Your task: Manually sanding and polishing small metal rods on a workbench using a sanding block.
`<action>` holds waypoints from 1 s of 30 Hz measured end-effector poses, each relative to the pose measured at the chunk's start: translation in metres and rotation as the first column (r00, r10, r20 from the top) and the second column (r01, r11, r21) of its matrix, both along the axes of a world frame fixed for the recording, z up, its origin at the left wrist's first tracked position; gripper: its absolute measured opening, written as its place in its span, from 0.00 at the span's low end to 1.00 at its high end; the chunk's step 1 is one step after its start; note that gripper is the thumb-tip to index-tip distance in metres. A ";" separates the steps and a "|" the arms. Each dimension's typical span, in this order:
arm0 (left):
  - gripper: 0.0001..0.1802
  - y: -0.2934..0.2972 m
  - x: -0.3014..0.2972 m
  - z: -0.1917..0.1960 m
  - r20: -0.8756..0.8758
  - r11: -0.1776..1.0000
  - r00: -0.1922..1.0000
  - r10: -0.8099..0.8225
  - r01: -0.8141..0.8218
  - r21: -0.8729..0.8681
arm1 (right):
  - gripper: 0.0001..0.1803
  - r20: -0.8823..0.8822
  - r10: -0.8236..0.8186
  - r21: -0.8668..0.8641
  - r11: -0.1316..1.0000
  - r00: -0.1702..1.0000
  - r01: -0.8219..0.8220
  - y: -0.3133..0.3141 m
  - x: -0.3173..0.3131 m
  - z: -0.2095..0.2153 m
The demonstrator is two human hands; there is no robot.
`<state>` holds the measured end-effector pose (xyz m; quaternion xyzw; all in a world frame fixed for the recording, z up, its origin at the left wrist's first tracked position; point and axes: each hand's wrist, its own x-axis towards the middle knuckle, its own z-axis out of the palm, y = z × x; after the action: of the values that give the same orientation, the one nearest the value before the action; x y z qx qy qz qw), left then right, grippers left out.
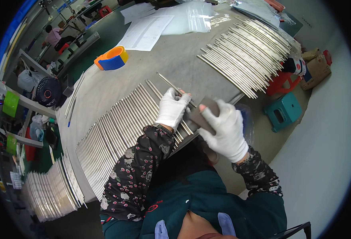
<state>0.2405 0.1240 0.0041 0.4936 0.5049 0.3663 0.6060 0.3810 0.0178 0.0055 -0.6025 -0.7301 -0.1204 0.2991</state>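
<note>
Far left, off the bench: a fanned stack of thin metal strips (52,191) on a lower surface; a small black fan (48,92) above it; other people seated at benches in the background.

Grey worktable (103,85): a roll of tape, orange and blue (112,58), near its far-left edge; printed paper sheets (145,32) and clear plastic bags (191,18) beyond.

Near-left of the table: a long row of slim silver metal rods (111,127) laid side by side, touching; it runs up to the person's left forearm.

Left hand (171,108), white glove: fingers closed round one single rod (171,84), lifted clear of the row and angled up-left; clamped on it.

Right hand (225,129), white glove, just beside the left, hands close together: wrapped over a dark grey pad or cloth (205,113), its exact kind not discernible; the pad meets the rod's near end.

Judgement: step in hand looks like wiping or rubbing down one rod at a time; next move would call for steady grip on the rod and even pressure along it.

Upper right: second batch of rods (247,55), fanned; red stool (281,81) and teal stool (283,111) on the floor beyond the table's edge.
</note>
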 end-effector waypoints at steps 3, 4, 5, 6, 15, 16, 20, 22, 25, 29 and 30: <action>0.10 -0.001 -0.002 0.000 -0.044 1.000 0.999 0.000 0.001 0.026 | 0.28 0.099 -0.259 -0.104 0.957 0.961 0.269 0.009 0.015 -0.003; 0.10 0.001 -0.001 -0.001 -0.046 0.999 0.999 -0.004 0.006 0.039 | 0.28 0.068 -0.248 -0.052 0.966 0.966 0.252 0.009 0.018 -0.004; 0.10 0.003 -0.001 -0.001 -0.044 0.999 0.999 0.000 0.002 0.041 | 0.28 0.036 -0.236 0.000 0.972 0.971 0.236 0.008 0.019 -0.005; 0.10 0.003 0.001 -0.002 -0.035 0.999 0.999 0.008 -0.007 0.031 | 0.28 0.014 -0.085 0.014 0.996 0.996 0.085 0.004 0.012 -0.002; 0.10 -0.001 0.000 0.000 -0.018 1.000 1.000 0.012 -0.011 0.022 | 0.31 0.004 0.064 -0.091 0.994 0.998 -0.064 -0.007 -0.004 -0.003; 0.10 -0.001 0.000 0.003 -0.054 1.000 0.998 0.020 -0.019 0.015 | 0.31 0.017 0.005 -0.034 0.999 1.000 -0.004 -0.004 0.004 -0.010; 0.10 0.001 0.001 0.003 -0.080 1.000 0.997 -0.020 0.022 0.020 | 0.32 0.026 -0.141 0.010 0.990 0.990 0.141 -0.006 0.016 -0.010; 0.10 0.000 0.000 0.000 -0.030 0.999 1.000 0.010 -0.009 0.036 | 0.32 -0.015 0.010 -0.005 1.000 1.000 -0.010 -0.011 0.003 -0.007; 0.10 -0.003 -0.001 0.004 -0.066 1.000 0.998 0.007 -0.006 0.019 | 0.31 0.033 -0.287 -0.069 0.955 0.957 0.288 0.000 0.025 -0.013; 0.10 -0.003 -0.002 0.004 -0.070 1.000 0.998 0.001 -0.001 0.004 | 0.31 -0.014 0.064 -0.110 0.992 0.998 -0.065 -0.014 0.004 -0.006; 0.10 -0.002 -0.002 0.004 -0.069 1.000 0.998 0.004 -0.004 0.007 | 0.30 -0.005 -0.002 -0.054 0.999 1.000 0.002 -0.009 0.010 -0.012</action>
<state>0.2382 0.1219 0.0077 0.5071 0.5252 0.3520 0.5857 0.3907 0.0084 -0.0062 -0.6114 -0.7318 -0.0992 0.2844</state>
